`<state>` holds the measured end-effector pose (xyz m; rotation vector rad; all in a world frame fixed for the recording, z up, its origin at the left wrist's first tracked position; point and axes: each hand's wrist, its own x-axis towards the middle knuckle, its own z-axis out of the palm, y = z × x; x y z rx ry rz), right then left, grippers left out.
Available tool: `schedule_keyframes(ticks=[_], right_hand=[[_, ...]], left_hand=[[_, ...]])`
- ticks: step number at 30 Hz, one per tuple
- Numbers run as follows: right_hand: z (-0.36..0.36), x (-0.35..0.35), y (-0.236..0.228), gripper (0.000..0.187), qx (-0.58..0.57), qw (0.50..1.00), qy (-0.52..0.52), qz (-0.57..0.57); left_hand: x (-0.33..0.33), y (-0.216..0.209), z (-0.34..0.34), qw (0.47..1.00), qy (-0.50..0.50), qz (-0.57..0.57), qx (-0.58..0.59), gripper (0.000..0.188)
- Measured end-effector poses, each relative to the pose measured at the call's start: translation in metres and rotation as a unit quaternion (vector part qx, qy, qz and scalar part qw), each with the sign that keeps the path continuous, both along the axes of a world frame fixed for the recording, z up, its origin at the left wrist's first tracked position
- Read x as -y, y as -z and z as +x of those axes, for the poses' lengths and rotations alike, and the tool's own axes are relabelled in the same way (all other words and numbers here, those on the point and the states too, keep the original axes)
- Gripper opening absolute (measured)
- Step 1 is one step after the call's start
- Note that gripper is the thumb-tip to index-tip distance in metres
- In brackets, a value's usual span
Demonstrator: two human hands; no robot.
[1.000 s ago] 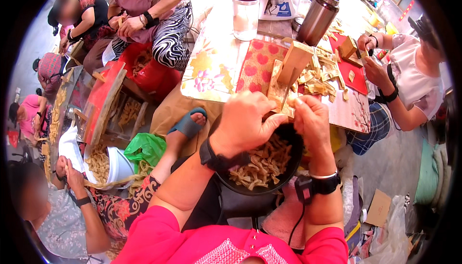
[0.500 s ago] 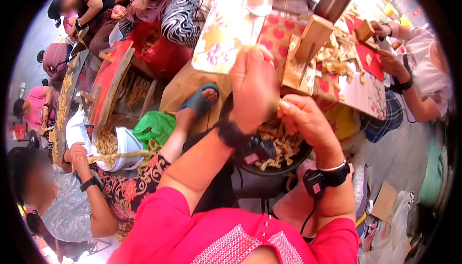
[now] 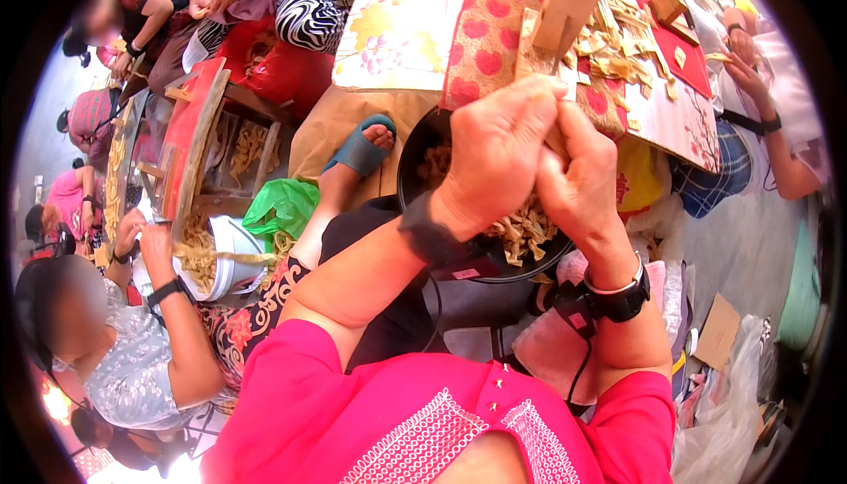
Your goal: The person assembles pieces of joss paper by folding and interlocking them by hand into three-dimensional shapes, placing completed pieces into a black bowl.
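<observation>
My left hand (image 3: 503,149) and my right hand (image 3: 580,171) are raised close together, fingers pinched and meeting at the tips. Whatever they pinch is hidden by the fingers. Directly beyond them, an upright wooden block (image 3: 567,9) stands on a wooden base at the table's near edge. Below my hands sits a dark round basin (image 3: 422,171) holding many tan, curled strips (image 3: 522,235); my hands and wrists cover part of it. More pale strips (image 3: 618,59) lie heaped on the table to the right of the block.
A red heart-patterned cloth (image 3: 485,38) covers part of the table (image 3: 375,30). To the left stand a white bucket (image 3: 231,263) of strips, a green plastic bag (image 3: 282,206) and a red-topped wooden bench (image 3: 190,135). Several people sit around, one across at the right handling a strip.
My hands have come together: the left moved down and right, the right rose toward it. The view has shifted. The person at right has drawn their hands back from their wooden block.
</observation>
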<state>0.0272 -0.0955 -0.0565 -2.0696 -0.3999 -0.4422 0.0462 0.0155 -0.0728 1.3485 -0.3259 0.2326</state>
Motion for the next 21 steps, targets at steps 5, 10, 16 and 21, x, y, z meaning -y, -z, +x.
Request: schedule_keyframes(ticks=[5,10,16,21], right_hand=[[0.004,0.002,0.011,0.010,-0.033,0.997,0.033,0.058],[0.001,0.003,0.007,0.023,-0.222,0.923,-0.043,0.312],[0.010,0.030,0.005,0.016,-0.496,0.693,-0.223,0.474],[0.009,0.023,0.012,0.013,-0.221,0.922,-0.145,0.283]], left_hand=[[-0.014,-0.016,0.004,0.984,0.150,0.029,-0.094,0.020],[-0.024,-0.017,0.011,0.954,0.030,0.297,0.000,0.015],[-0.026,-0.015,0.009,0.921,0.018,0.299,0.247,0.003],[-0.025,-0.008,0.005,0.974,0.039,0.224,0.018,0.005]])
